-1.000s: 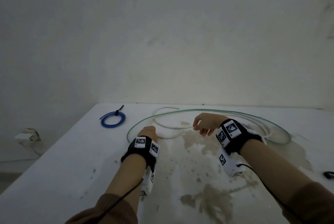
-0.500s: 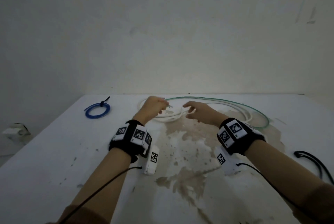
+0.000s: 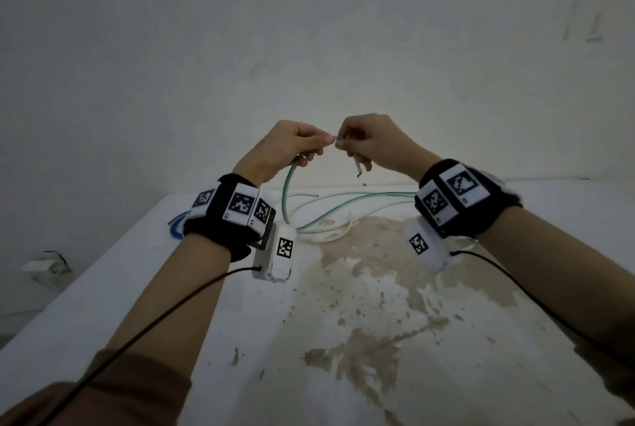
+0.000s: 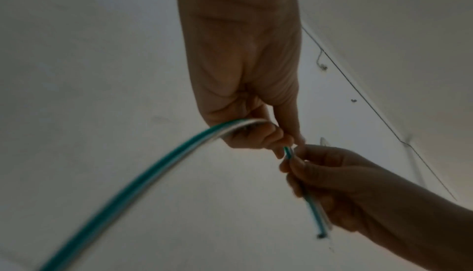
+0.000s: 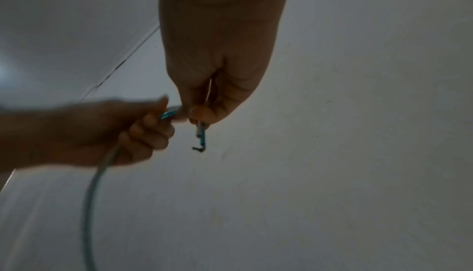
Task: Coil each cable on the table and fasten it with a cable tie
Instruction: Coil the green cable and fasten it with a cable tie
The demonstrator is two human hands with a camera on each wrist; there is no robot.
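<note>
Both hands are up off the tabletop [image 3: 213, 305], meeting in mid-air in front of the wall. The left hand [image 3: 285, 147] has its fingers [image 4: 258, 135] curled round a green-and-white cable [image 3: 286, 192], thumb and forefinger pinching it right at the top. The right hand [image 3: 374, 143] pinches the same cable just beside that, fingers [image 5: 202, 113] curled in, and the short free end [image 3: 357, 168] hangs down below them with a small dark bent tip. From the left wrist view the cable shows as 2 strands, 1 green and 1 white, running side by side, sweeping out of the left fist in a long blurred arc and coming back between the 2 hands. The right wrist view confirms it: the stub pokes out under the right thumb, hooked at the end.

From the left hand the cable drops to the tabletop, where the rest of it lies in loose, uncoiled curves near the far edge, green and white lines crossing each other behind the wrists. A blue cable coil [image 3: 174, 224] sits at the far left of the tabletop, mostly hidden behind the left wristband [image 3: 233, 210]. Brown stains [image 3: 364, 274] spread over the white surface in the middle. A white socket [image 3: 43, 265] sits low on the left wall.
</note>
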